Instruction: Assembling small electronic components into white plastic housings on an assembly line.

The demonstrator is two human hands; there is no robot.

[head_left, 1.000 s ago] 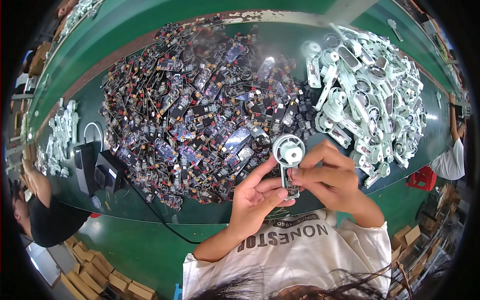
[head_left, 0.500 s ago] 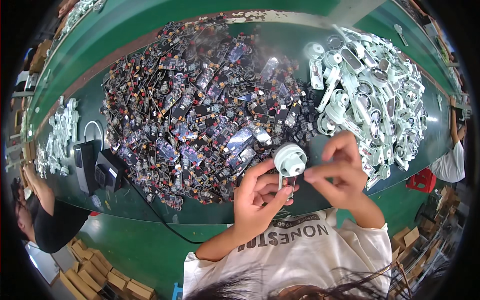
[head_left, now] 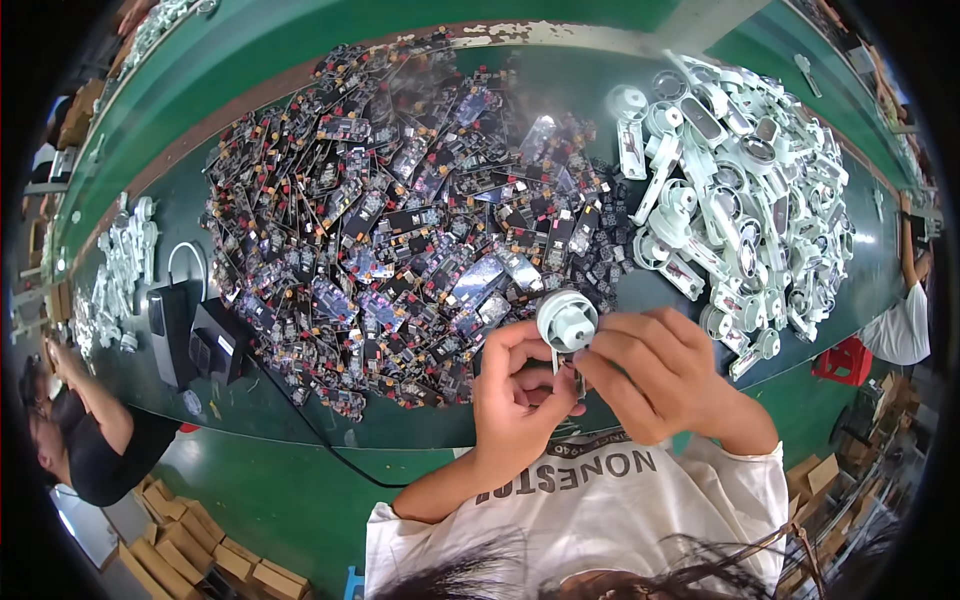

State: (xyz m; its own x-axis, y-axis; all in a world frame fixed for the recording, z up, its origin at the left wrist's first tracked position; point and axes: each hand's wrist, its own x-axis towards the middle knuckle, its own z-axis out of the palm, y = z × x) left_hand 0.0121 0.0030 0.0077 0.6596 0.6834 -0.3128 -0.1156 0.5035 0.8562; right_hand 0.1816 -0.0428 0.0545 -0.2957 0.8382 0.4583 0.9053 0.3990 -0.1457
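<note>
A pale mint plastic housing (head_left: 567,320), with a round cup-shaped head and a narrow handle, is held upright above the table's near edge. My left hand (head_left: 515,395) wraps its fingers and thumb round the handle below the head. From the right, my right hand (head_left: 650,375) comes up to the housing, its fingers bent and their tips together at the neck. Whatever sits between those fingertips is too small or hidden to make out. Just beyond my hands lies a wide heap of small circuit boards (head_left: 400,220) with red and orange parts.
Right of the boards is a pile of mint housings (head_left: 740,190). Small black parts (head_left: 605,255) lie between both heaps. At left stand two black devices (head_left: 218,340) with a cable, and more pale parts (head_left: 125,250). Another person (head_left: 95,430) works at the far left. A red stool (head_left: 843,360) stands right.
My right hand has moved left and in against the housing, its fingers now closed together at the neck. The housing has shifted slightly left. One more housing shows on the pile's near-left edge.
</note>
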